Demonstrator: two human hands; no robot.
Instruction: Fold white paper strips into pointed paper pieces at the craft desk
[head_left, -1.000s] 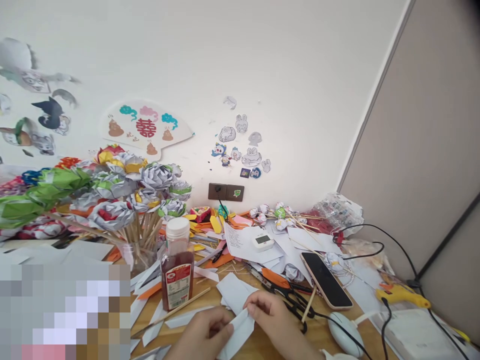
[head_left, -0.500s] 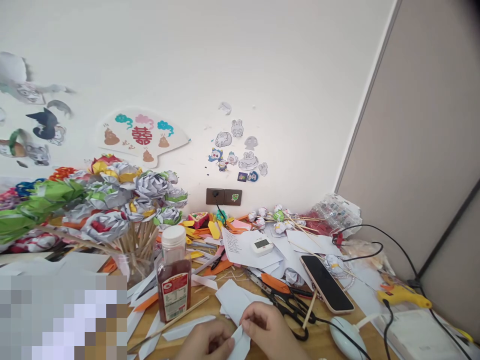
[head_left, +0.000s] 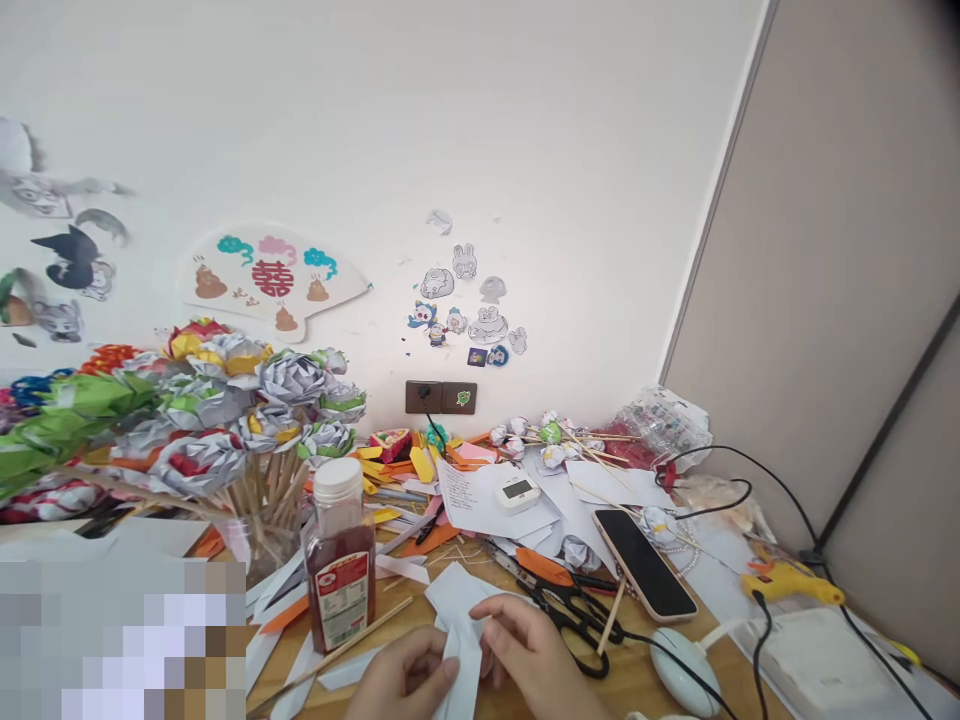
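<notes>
My left hand (head_left: 401, 672) pinches a folded strip of white paper (head_left: 460, 665) between thumb and fingers, low in the view. Just right of the strip is my right hand (head_left: 536, 650), its index finger and thumb apart and its lower fingers close to the paper's edge. Whether those lower fingers touch the strip is hard to tell. Behind both hands lie more white paper pieces (head_left: 448, 588). A pair of black-handled scissors (head_left: 577, 610) rests beyond my right hand, and a bottle of dark reddish liquid (head_left: 341, 580) with a white cap stands beyond my left.
Paper flowers (head_left: 202, 465) on sticks fill the left side. Coloured paper scraps (head_left: 427, 462) and a white timer (head_left: 517, 489) lie at the back. To the right are a phone (head_left: 645, 565), a white mouse-shaped device (head_left: 684, 670), a yellow glue gun (head_left: 795, 583) and black cables.
My right index finger and thumb have parted from their pinch on the paper. The strip in my left hand now stands more upright. The view has shifted slightly to the right.
</notes>
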